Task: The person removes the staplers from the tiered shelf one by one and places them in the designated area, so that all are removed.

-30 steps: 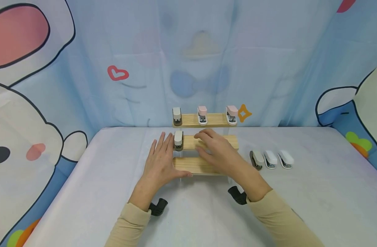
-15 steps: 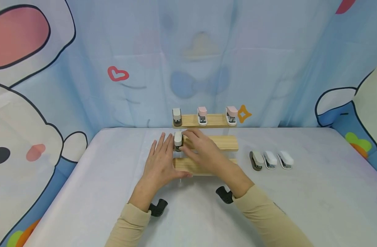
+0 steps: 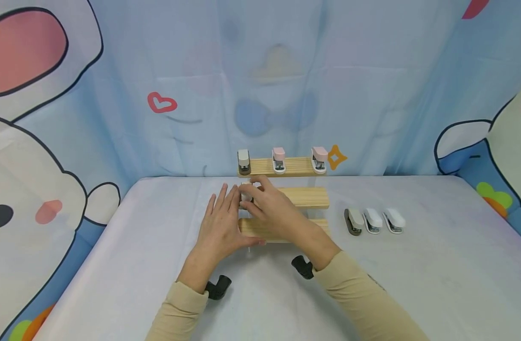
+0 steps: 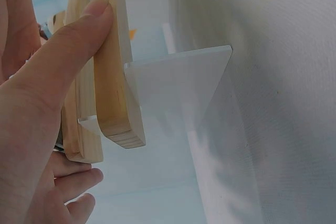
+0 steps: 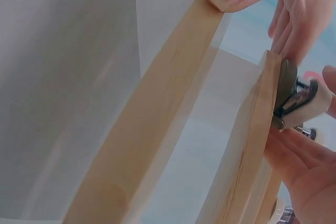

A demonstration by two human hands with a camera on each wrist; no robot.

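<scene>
I note the left hand, straight-fingered, thumb on the lower shelf, and the right hand curled round the stapler, probably light, stiff and smooth, best pinched by its sides, at the middle shelf's left end.

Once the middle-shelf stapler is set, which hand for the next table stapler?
Right, probably: the three table staplers lie right of the shelves, nearer the right hand; the left hand is farther off, touching the bottom shelf.
</scene>
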